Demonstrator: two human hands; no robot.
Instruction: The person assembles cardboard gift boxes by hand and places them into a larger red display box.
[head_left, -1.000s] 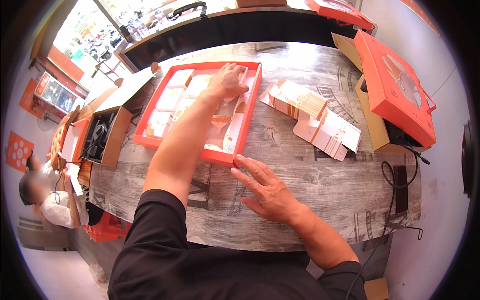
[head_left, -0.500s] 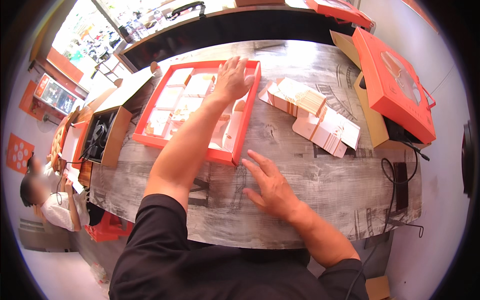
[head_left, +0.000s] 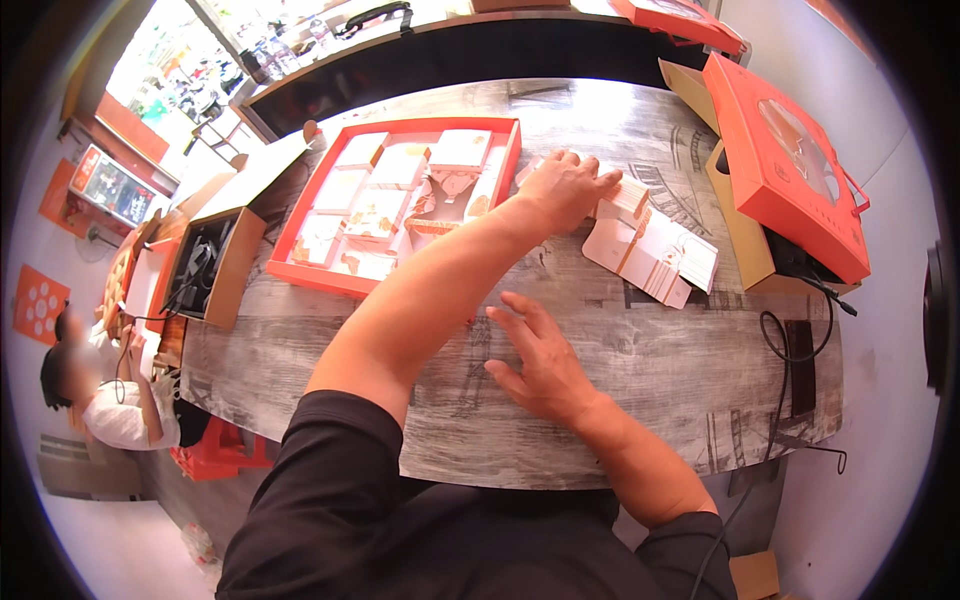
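My left hand (head_left: 568, 190) reaches across to a flat-folded white cardboard box with brown and gold print. Its fingers curl down over this piece, and the fingertips are hidden. Beside it lies another flat cardboard box (head_left: 660, 255) with striped flaps. To the left, a shallow red box (head_left: 333, 283) holds several small white boxes (head_left: 461, 149) set in rows; my left forearm covers its near right corner. My right hand (head_left: 540, 365) hovers over the near middle of the table, fingers apart, holding nothing.
At the right, a red carry case (head_left: 790, 170) with a clear window leans on a brown carton (head_left: 750, 240). A cable (head_left: 780, 350) and a dark phone-like slab (head_left: 802, 368) lie near the right edge. A carton of black items (head_left: 200, 265) stands left; a seated person (head_left: 120, 410) is beyond.
My left hand has moved right, from above the red box to the flat cardboard pieces. The small white box at the red box's far right corner is now uncovered. My right hand has barely moved.
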